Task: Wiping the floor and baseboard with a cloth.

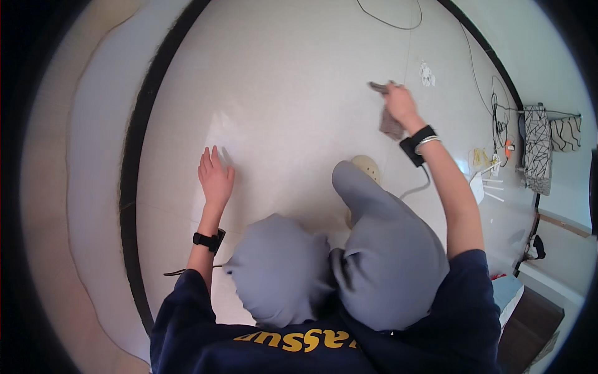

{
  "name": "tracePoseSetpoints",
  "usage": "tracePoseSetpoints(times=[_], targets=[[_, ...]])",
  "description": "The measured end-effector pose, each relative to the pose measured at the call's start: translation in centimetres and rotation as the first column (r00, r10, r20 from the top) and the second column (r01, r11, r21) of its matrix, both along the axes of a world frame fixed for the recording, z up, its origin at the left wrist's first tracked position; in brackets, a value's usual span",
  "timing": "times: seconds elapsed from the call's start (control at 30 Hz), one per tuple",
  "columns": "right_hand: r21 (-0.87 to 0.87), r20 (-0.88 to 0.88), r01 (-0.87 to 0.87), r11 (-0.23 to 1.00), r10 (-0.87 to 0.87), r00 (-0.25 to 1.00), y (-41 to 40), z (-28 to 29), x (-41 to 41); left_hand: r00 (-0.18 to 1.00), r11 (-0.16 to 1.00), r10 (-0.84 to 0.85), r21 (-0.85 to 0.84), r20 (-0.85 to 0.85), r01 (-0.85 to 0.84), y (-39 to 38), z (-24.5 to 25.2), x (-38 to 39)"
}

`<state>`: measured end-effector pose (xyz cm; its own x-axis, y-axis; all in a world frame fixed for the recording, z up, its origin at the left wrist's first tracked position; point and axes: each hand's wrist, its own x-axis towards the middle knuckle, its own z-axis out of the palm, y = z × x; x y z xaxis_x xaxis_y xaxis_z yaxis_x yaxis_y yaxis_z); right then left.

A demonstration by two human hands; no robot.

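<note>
I am squatting over a pale, glossy floor (280, 93). My right hand (399, 104) is closed around a brownish-grey cloth (391, 125); one dark end of it sticks out past the fingers and the rest hangs below the palm. Whether the cloth touches the floor I cannot tell. White scraps or a stain (426, 74) lie just beyond that hand. On the left, my left hand (216, 180) holds nothing, its fingers spread over the floor. Both wrists carry a black strap with a small dark device. A beige clog (366, 167) shows beside my right knee.
A black baseboard (133, 140) curves along the left. At the right are tangled cables (499, 121), an orange plug (509, 148), a white rack-like object (477, 187) and patterned fabric (537, 149). A thin cable (392, 24) loops across the far floor.
</note>
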<state>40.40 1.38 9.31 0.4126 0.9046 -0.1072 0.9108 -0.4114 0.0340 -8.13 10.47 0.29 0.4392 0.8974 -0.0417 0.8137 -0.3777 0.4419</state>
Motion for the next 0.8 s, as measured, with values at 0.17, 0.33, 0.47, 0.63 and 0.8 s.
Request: tracePoseSetpoints(times=[0.17,0.33,0.47,0.63,0.8], targets=[[0.143,-0.162,-0.210,0.967,0.232,0.959,0.4,-4.8,-9.3,0.999,0.998,0.012,0.056,0.041,-0.014,-2.5,-2.0,-1.1],[0.125,-0.103,-0.420,0.899,0.432,0.896,-4.0,-9.4,-10.0,0.977,0.978,0.127,0.141,0.169,-0.151,-4.6,-2.2,0.5],[0.020,-0.198,-0.324,0.946,0.321,0.926,-6.4,-9.1,-6.5,0.981,0.954,-0.062,0.300,0.183,0.004,-5.0,0.0,2.1],[0.005,-0.197,-0.024,1.000,0.025,0.980,-13.3,-10.6,2.5,0.956,0.945,-0.053,0.323,0.288,-0.045,-3.6,0.8,5.6],[0.247,-0.134,0.700,0.670,-0.692,0.709,-17.7,-12.2,8.1,0.923,1.000,0.024,0.002,0.385,-0.027,-3.2,4.0,9.4]])
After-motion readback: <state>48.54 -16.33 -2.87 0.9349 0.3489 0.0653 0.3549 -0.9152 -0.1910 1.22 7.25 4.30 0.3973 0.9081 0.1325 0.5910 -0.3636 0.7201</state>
